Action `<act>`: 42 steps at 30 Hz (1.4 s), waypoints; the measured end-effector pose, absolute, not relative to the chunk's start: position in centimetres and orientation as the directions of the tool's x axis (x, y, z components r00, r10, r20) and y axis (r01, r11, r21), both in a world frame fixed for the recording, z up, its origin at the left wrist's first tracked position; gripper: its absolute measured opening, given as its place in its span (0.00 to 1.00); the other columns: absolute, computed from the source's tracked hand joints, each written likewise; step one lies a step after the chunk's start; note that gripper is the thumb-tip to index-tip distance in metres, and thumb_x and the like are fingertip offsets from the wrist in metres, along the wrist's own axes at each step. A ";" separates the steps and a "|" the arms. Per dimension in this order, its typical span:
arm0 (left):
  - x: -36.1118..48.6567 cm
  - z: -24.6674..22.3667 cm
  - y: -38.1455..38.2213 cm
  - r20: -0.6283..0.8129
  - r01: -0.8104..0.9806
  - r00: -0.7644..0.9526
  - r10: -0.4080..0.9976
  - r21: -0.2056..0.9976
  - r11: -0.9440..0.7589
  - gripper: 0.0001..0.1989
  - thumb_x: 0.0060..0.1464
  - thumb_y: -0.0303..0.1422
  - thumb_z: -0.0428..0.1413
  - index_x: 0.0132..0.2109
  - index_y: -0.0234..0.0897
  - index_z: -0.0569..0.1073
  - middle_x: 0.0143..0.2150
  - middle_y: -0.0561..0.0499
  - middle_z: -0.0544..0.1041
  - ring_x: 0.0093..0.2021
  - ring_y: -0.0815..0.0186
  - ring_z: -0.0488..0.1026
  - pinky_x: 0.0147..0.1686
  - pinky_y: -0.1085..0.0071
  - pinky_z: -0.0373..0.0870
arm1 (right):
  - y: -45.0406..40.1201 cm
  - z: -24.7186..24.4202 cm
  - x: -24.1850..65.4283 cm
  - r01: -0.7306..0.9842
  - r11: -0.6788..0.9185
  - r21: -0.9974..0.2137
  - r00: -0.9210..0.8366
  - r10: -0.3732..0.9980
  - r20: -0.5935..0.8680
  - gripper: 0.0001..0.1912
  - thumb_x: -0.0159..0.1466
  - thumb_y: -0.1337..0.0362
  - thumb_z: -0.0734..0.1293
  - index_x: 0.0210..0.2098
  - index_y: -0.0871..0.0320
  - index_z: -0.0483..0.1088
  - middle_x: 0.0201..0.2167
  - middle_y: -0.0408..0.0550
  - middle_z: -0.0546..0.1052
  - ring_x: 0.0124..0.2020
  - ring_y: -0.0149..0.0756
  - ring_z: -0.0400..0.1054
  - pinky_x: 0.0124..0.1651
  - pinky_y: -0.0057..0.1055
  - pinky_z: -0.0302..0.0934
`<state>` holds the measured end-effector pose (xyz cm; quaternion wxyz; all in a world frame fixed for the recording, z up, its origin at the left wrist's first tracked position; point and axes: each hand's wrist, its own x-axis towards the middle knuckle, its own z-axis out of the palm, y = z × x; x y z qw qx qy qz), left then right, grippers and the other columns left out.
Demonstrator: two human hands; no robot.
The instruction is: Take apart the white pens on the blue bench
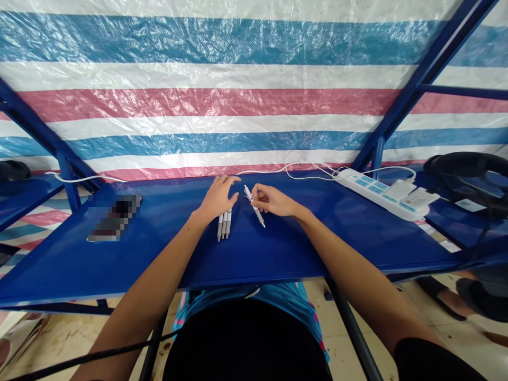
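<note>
White pen (259, 215) between right-hand fingers (260, 197), just beside three other pens (224, 225)

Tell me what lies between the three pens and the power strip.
In the head view, the right hand lies between the three pens and the power strip, pinching a pen.

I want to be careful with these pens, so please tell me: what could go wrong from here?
The pen pinched in the right hand might slip and fall onto the three pens beside it. Those pens lie loose under the left hand on the smooth blue table, so they could roll apart. Also, the white cable runs close behind the hands, and a careless reach might catch it and tug the power strip.
</note>
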<state>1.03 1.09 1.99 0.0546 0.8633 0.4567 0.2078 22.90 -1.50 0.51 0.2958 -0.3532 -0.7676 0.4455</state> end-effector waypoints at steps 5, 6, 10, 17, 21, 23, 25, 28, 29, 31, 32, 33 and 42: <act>1.4 1.8 1.2 0.443 0.583 0.638 0.630 0.257 -0.771 0.19 0.62 0.26 0.54 0.58 0.41 0.74 0.60 0.44 0.76 0.64 0.54 0.67 0.67 0.51 0.62 | -1.2 -0.3 22.8 0.259 0.363 -0.895 -0.526 0.830 0.185 0.20 0.65 0.52 0.68 0.38 0.51 0.51 0.26 0.35 0.69 0.23 0.30 0.65 0.29 0.30 0.63; 1.5 1.8 1.1 0.427 0.560 0.663 0.614 0.261 -0.786 0.16 0.62 0.25 0.55 0.55 0.41 0.76 0.58 0.44 0.77 0.64 0.54 0.67 0.66 0.51 0.62 | -1.2 -0.3 22.8 0.249 0.362 -0.898 -0.524 0.830 0.189 0.21 0.65 0.51 0.68 0.38 0.51 0.51 0.27 0.35 0.69 0.24 0.30 0.66 0.29 0.30 0.63; 1.7 1.8 1.0 0.357 0.532 0.710 0.607 0.294 -0.794 0.10 0.63 0.29 0.59 0.50 0.42 0.80 0.51 0.46 0.81 0.60 0.55 0.69 0.64 0.54 0.64 | -1.2 -0.2 22.8 0.200 0.330 -0.923 -0.538 0.824 0.178 0.25 0.64 0.48 0.70 0.39 0.50 0.50 0.27 0.35 0.69 0.25 0.32 0.68 0.27 0.28 0.61; 1.6 2.4 1.2 0.294 0.609 0.664 0.687 0.320 -0.726 0.09 0.67 0.33 0.55 0.46 0.43 0.82 0.44 0.48 0.83 0.49 0.57 0.75 0.55 0.59 0.69 | -1.0 0.7 23.7 0.268 0.282 -0.921 -0.519 0.848 0.108 0.18 0.64 0.51 0.70 0.42 0.55 0.63 0.25 0.38 0.72 0.23 0.31 0.67 0.28 0.28 0.61; 1.3 2.1 1.3 0.289 0.672 0.606 0.741 0.313 -0.671 0.11 0.68 0.35 0.54 0.47 0.43 0.81 0.44 0.48 0.83 0.47 0.56 0.75 0.53 0.60 0.70 | -0.9 1.2 24.2 0.427 0.328 -0.843 -0.505 0.860 0.078 0.15 0.67 0.53 0.66 0.35 0.59 0.74 0.23 0.41 0.72 0.21 0.28 0.64 0.29 0.29 0.59; 1.2 1.9 1.4 0.294 0.689 0.583 0.757 0.314 -0.653 0.11 0.67 0.36 0.54 0.48 0.43 0.81 0.43 0.47 0.83 0.47 0.56 0.75 0.53 0.60 0.70 | -0.8 1.1 24.3 0.439 0.368 -0.819 -0.459 0.876 0.148 0.15 0.66 0.53 0.67 0.35 0.60 0.76 0.23 0.41 0.73 0.21 0.28 0.63 0.29 0.29 0.58; 1.1 1.7 1.4 0.310 0.688 0.571 0.760 0.324 -0.649 0.11 0.67 0.36 0.54 0.48 0.42 0.80 0.41 0.47 0.82 0.46 0.56 0.76 0.52 0.60 0.71 | -0.6 1.0 24.3 0.381 0.410 -0.829 -0.393 0.883 0.256 0.17 0.64 0.51 0.69 0.37 0.60 0.78 0.23 0.41 0.73 0.22 0.29 0.63 0.30 0.29 0.59; 1.3 1.3 1.4 0.351 0.612 0.590 0.727 0.391 -0.687 0.10 0.66 0.37 0.55 0.48 0.40 0.78 0.39 0.47 0.82 0.43 0.56 0.78 0.49 0.61 0.72 | -0.3 0.8 24.0 0.199 0.438 -0.877 -0.308 0.877 0.369 0.23 0.61 0.45 0.72 0.43 0.59 0.77 0.25 0.43 0.74 0.25 0.31 0.66 0.31 0.30 0.62; 1.4 1.1 1.3 0.365 0.566 0.597 0.714 0.438 -0.698 0.09 0.66 0.37 0.55 0.48 0.39 0.77 0.39 0.48 0.83 0.42 0.57 0.79 0.48 0.62 0.72 | -0.3 0.7 23.9 0.138 0.441 -0.887 -0.287 0.875 0.390 0.25 0.61 0.44 0.73 0.45 0.58 0.76 0.26 0.43 0.75 0.26 0.32 0.68 0.31 0.31 0.63; 1.8 0.8 1.1 0.394 0.458 0.585 0.709 0.561 -0.690 0.09 0.65 0.37 0.57 0.48 0.38 0.75 0.39 0.48 0.83 0.40 0.58 0.81 0.45 0.64 0.73 | -0.2 0.4 23.4 0.067 0.452 -0.890 -0.251 0.871 0.423 0.29 0.60 0.42 0.74 0.49 0.57 0.74 0.31 0.45 0.77 0.29 0.34 0.70 0.32 0.31 0.66; 2.1 0.6 1.0 0.409 0.399 0.564 0.717 0.625 -0.671 0.09 0.65 0.37 0.57 0.47 0.38 0.74 0.39 0.48 0.83 0.40 0.59 0.81 0.44 0.65 0.74 | -0.2 0.1 23.2 0.065 0.464 -0.884 -0.235 0.868 0.438 0.30 0.59 0.41 0.74 0.50 0.56 0.73 0.33 0.46 0.78 0.31 0.35 0.72 0.33 0.31 0.67; 2.3 0.5 1.0 0.426 0.340 0.535 0.729 0.682 -0.648 0.09 0.64 0.38 0.57 0.46 0.37 0.73 0.40 0.47 0.83 0.40 0.59 0.81 0.44 0.66 0.74 | -0.3 -0.1 23.0 0.086 0.477 -0.875 -0.225 0.865 0.449 0.30 0.60 0.42 0.74 0.51 0.55 0.72 0.35 0.47 0.78 0.33 0.36 0.73 0.34 0.32 0.68; 2.8 0.2 1.8 0.439 0.075 0.394 0.807 0.860 -0.505 0.20 0.56 0.49 0.63 0.36 0.34 0.78 0.37 0.46 0.81 0.36 0.63 0.76 0.36 0.69 0.73 | -0.8 -1.0 21.8 0.200 0.470 -0.859 -0.367 0.849 0.379 0.18 0.67 0.50 0.69 0.48 0.56 0.72 0.33 0.46 0.79 0.32 0.36 0.74 0.38 0.34 0.70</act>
